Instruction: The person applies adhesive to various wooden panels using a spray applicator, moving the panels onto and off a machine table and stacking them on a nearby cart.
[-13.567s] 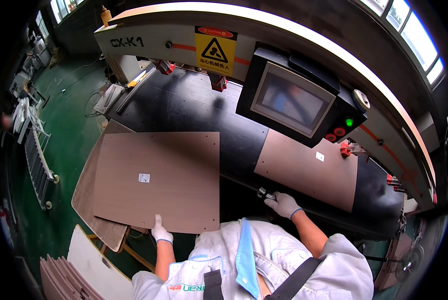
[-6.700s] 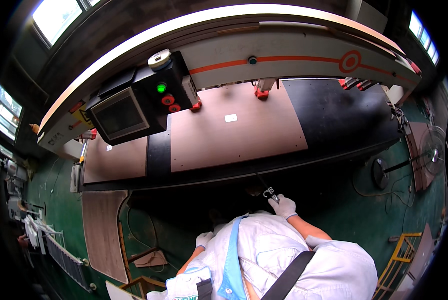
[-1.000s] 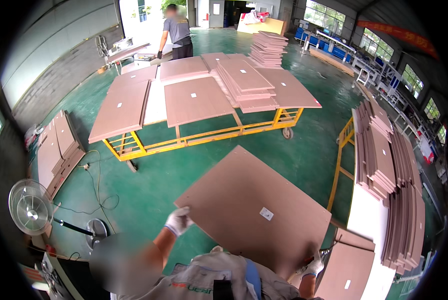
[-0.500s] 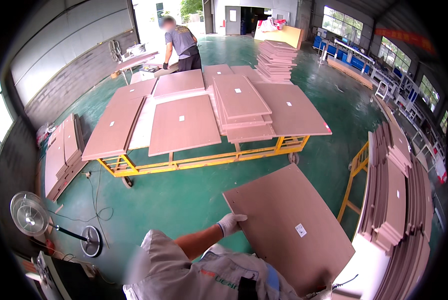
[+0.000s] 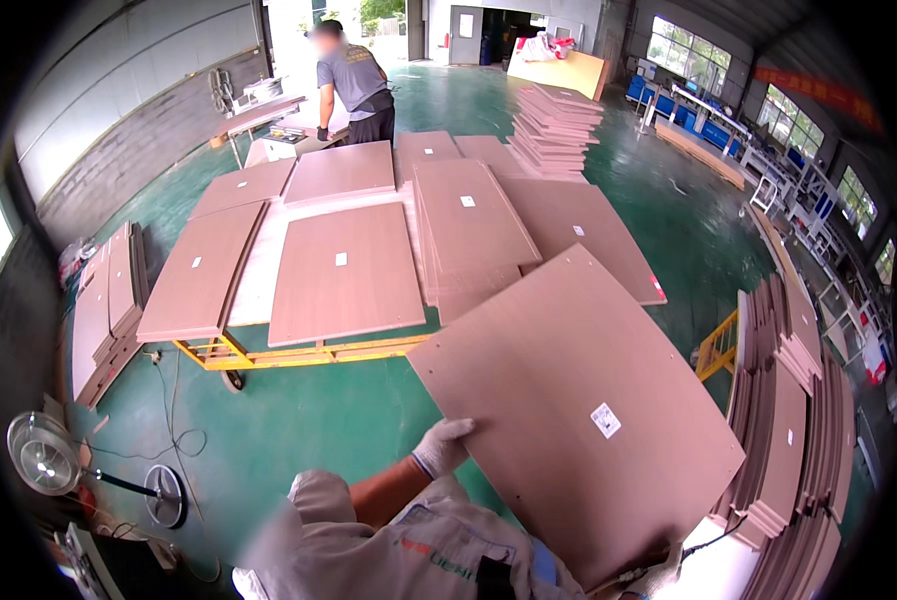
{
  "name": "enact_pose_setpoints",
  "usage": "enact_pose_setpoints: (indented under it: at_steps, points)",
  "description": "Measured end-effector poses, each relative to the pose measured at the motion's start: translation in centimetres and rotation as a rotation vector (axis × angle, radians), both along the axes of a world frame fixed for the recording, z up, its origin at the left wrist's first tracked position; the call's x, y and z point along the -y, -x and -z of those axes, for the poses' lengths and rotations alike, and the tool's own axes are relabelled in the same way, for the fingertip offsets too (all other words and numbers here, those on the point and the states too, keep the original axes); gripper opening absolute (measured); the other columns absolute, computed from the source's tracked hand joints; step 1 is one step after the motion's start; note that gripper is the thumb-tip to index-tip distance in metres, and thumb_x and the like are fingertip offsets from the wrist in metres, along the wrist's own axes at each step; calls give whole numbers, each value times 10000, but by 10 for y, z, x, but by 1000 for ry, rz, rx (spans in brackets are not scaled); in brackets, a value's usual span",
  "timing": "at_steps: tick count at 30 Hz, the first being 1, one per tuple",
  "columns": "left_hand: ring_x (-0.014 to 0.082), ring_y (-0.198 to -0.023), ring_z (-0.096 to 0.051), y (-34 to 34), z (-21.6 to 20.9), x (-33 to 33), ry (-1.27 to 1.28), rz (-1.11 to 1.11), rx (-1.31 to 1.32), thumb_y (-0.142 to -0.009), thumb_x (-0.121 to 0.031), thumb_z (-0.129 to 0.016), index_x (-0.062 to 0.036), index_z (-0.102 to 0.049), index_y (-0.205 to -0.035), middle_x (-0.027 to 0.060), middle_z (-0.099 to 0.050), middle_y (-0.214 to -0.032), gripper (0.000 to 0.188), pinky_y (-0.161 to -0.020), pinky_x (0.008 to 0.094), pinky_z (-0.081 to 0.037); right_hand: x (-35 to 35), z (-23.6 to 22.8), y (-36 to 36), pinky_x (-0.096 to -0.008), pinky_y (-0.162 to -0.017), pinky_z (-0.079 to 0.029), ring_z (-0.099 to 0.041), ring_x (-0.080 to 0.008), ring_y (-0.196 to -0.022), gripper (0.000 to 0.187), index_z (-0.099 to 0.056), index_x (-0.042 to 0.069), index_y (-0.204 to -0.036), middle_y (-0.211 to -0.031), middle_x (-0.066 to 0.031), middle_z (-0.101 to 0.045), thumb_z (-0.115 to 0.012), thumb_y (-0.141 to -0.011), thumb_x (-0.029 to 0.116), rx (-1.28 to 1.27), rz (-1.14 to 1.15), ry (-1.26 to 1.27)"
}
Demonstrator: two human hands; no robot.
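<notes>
Brown panel [image 5: 578,400], white-gloved left hand [image 5: 441,446], green floor [image 5: 318,410], seemingly yellow cart [image 5: 308,353]

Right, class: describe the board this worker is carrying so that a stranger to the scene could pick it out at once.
Start at the yellow cart loaded with flat brown panels on the green floor. Nearer the camera, one large brown board is tilted in the air, the gloved left hand on its near-left edge and the right hand at its lower corner. Unlike the stacked panels, it rests on nothing and is held by hands.

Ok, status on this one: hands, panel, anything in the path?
Left hand gripping the brown panel at its near-left edge. Right hand at its lower corner, grip unclear. Loaded yellow cart ahead, another person beyond.
</notes>
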State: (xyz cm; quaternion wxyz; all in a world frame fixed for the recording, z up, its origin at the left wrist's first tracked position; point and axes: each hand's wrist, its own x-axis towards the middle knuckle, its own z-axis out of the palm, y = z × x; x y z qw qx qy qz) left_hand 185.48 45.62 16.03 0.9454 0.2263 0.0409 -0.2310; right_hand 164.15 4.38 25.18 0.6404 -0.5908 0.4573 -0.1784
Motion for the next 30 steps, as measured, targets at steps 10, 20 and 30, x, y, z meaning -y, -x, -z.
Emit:
enact_pose_setpoints:
  at_steps: [10,20,30]
  points:
    - [305,-1182,-666,-111,-13,-219,-66,45,132,-860,-12,-719,15,-548,-1408,138,-679,-1287,574,-1068,460,-528,-238,9,-207,-302,-619,-422,-546,-132,-638,287,-659,84,-750,-706,-9,-610,-746,-906,308,253,91,130]
    - [326,-1152,-672,-9,45,-553,-115,-291,-130,-889,-21,-637,25,-584,-1339,158,-695,-1237,455,-1000,459,-551,-543,54,-270,-332,-646,-447,-579,-158,-647,244,-626,38,-778,-683,-43,-607,-700,-902,234,281,-193,52]
    - [340,-1126,-693,6,17,-786,-128,-492,-189,-857,10,-664,40,-606,-1298,162,-717,-1209,447,-1021,468,-553,-788,100,-317,-349,-520,-408,-512,-169,-563,208,-623,72,-758,-693,-28,-566,-734,-860,214,80,-341,-59]
